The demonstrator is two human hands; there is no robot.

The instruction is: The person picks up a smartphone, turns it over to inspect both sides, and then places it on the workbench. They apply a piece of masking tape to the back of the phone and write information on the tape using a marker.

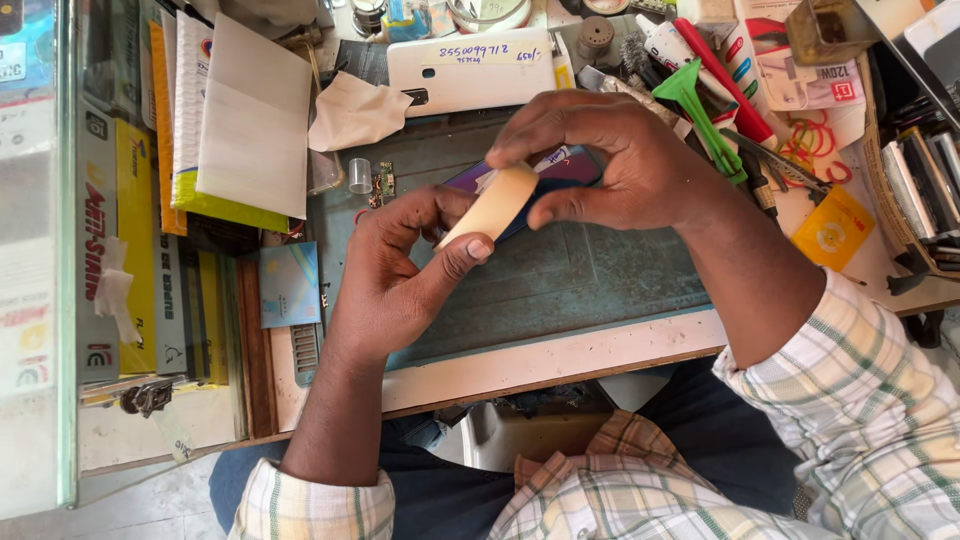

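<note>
1. Your left hand (395, 275) holds a roll of tan tape (492, 205). The thumb presses on the low end of the roll and the fingers curl behind it.
2. Your right hand (610, 165) holds the top end of the same roll. The thumb sits under it and the fingers bend over it.
3. So both hands are closed on the tape, one at each end. The roll is tilted, with its high end toward your right hand.
4. The tape is up in the air over the green mat (570, 280), near the middle of the desk.
5. Just behind the tape, under your right hand, lies a dark phone (570, 165). I cannot tell if your fingers touch it.
6. A white phone (470, 70) lies face down at the far side of the mat.
7. A green plastic tool (700, 110) and a red pen (722, 80) lie to the right, near your right wrist.
8. A crumpled paper (352, 110) and a small clear tube (360, 175) lie to the left of the mat.
</note>
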